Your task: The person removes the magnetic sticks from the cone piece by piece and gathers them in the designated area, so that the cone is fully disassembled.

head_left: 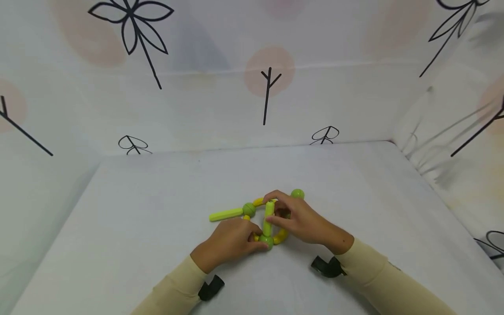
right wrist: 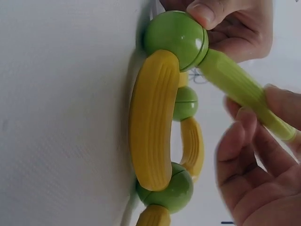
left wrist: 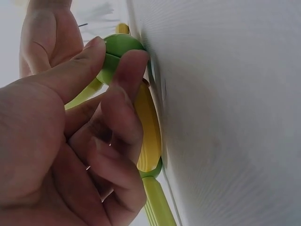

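Observation:
Curved yellow rods and green balls join into a ring lying on the table. My left hand pinches the nearest green ball between thumb and finger. From that ball a straight light-green stick rises at a tilt, its lower end against the ball. The fingers and thumb of my right hand grip this stick by its upper part. At the ring's far left sits another green ball, with a second light-green stick pointing left from it. My right hand hides part of the ring's right side.
One more green ball shows just beyond my right hand. A white cloth covers the table. White walls with black plant drawings stand at the back and both sides. Each wrist carries a black strap-on piece.

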Motion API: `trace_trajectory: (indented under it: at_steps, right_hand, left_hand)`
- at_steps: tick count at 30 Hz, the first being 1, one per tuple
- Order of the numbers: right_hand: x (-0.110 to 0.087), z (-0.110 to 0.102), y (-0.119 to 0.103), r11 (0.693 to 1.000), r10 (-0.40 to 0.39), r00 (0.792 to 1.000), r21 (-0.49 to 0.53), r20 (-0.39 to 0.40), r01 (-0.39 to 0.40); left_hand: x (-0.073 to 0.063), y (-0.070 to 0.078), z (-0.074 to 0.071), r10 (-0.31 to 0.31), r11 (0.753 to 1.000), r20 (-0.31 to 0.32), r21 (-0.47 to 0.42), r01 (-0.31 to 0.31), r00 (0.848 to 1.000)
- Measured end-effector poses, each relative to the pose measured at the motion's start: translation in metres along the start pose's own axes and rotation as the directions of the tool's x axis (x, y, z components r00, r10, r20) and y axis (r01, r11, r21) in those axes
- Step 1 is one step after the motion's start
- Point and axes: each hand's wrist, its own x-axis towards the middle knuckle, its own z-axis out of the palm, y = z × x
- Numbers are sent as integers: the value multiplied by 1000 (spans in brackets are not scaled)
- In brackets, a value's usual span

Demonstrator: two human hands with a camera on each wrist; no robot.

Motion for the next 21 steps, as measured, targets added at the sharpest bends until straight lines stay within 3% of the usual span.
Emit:
trace_trajectory:
  at_steps: [3,6,11,16,21]
  right_hand:
    - [0,-7,-3,998,17,997,59,-79,-13]
    - [-1,-19,-7,994,44,981,111,-191,-23]
    - [-2,-40,-3,996,85,942,13,-324,-85]
    - [-4,-58,8,977,139,920,-101,-367,-188]
    - [-4,-73,27,957,199,908,-124,-368,-260]
  left_hand:
    - [1,0,0,-5,1000,7,-7,5,1000]
    - [1,1,-1,-14,1000,14,-12,14,1000]
    - [0,2,0,-18,1000,9,-4,18,1000]
    - [0,2,0,-22,1000,11,-5,22,1000]
    - [-1,3,0,-34,999,15,5,34,999]
